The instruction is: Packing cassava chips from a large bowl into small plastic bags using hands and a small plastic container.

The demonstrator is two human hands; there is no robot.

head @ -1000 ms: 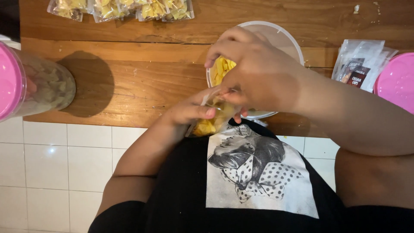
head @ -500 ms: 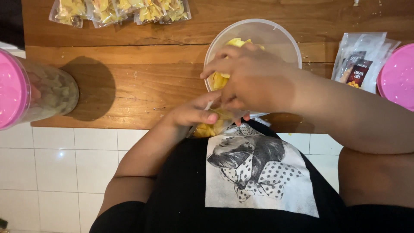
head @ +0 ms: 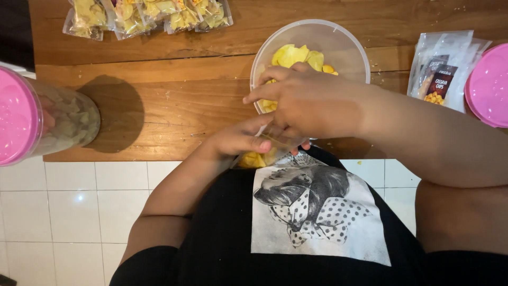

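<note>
Two hands, both at the near edge of the tabletop (head: 174, 111). Left hand (head: 241, 140) curled, thumb pressed on the mouth of one small clear pouch (head: 259, 155), gripping it. Right hand (head: 307, 100) just above, fingers bent down over the same pouch mouth, touching it; whether pinching any chips cannot be told, fingertips hidden.

Pouch partly filled with pale yellow chips, clear plastic, tilted against the tabletop edge and the black shirt (head: 222, 233).

Directly behind the right hand, one round clear bowl (head: 346, 45) holding a heap of yellow chips (head: 299, 55), thin, curved, bright yellow; heap partly covered by the hand.

At the far edge, a row of filled pouches (head: 148, 16), about four, overlapping, exact count unsure. On the right, a stack of empty printed bags (head: 442, 66), number not countable. Two pink lids: one (head: 489, 85) at the right edge beside the empty bags, one (head: 16, 119) at the left on a clear jar (head: 71, 119) lying on its side, filled with pale chips. Below the tabletop, white tiled floor (head: 74, 212).
</note>
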